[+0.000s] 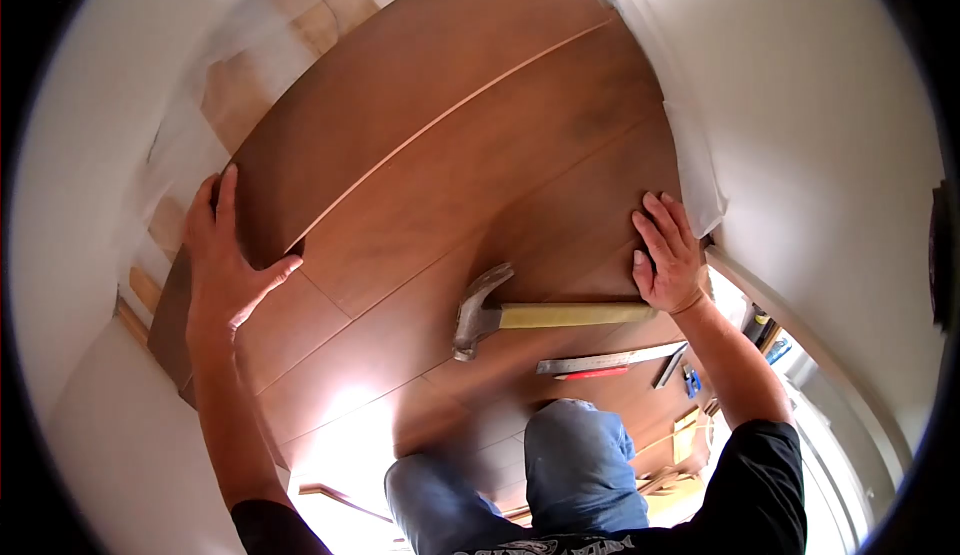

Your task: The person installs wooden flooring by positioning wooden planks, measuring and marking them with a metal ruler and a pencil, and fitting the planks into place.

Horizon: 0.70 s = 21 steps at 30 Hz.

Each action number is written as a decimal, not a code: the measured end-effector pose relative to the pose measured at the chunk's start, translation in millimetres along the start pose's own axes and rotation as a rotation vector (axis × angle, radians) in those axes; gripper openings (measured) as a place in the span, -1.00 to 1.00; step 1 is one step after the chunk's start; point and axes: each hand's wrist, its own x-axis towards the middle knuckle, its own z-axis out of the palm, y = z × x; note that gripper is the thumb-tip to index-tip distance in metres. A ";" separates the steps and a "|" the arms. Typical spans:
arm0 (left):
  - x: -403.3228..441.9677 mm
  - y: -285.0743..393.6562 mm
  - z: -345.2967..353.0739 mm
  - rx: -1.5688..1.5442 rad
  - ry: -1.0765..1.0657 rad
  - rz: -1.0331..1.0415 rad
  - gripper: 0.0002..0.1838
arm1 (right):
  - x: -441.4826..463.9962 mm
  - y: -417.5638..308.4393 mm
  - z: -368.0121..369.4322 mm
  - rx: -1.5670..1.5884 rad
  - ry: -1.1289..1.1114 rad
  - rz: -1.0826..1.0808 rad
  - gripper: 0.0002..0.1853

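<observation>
My left hand (220, 265) spans the near end of a brown wood-look floorboard (400, 75), fingers over its outer edge and thumb at its inner corner. A light line runs along the joint between this board and the laid flooring (450, 185). My right hand (670, 255) rests on the laid boards near the right wall, fingers extended. It is just above the handle end of a claw hammer (490, 315) with a yellowish handle, lying on the floor. Below the hammer are a metal square (600, 360) and a red pencil (592, 373).
White walls (810, 135) close in on both sides. Beyond the loose board is pale underlay (270, 45) with wood-coloured patches. My knees (575, 445) are on the floor. A blue-handled tool (691, 382) and wood offcuts (685, 435) lie at lower right.
</observation>
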 end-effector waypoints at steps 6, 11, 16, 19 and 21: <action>2.7 8.3 -8.8 0.101 0.010 0.007 0.30 | 0.1 0.9 0.3 0.002 -0.009 -0.008 -0.49; 19.5 -2.4 -1.7 0.108 0.091 0.037 0.30 | -1.3 -0.6 -0.3 -0.004 -0.035 0.003 -0.49; 23.0 -5.1 -1.7 0.127 0.099 0.066 0.28 | -2.2 1.5 2.8 -0.028 -0.019 -0.003 -0.49; 23.4 -0.2 -7.1 0.143 0.084 0.091 0.28 | -1.2 0.0 -0.3 -0.031 -0.043 -0.016 -0.52; 24.2 2.8 -7.3 0.139 0.089 0.093 0.27 | -3.2 1.2 0.6 -0.028 -0.044 -0.021 -0.52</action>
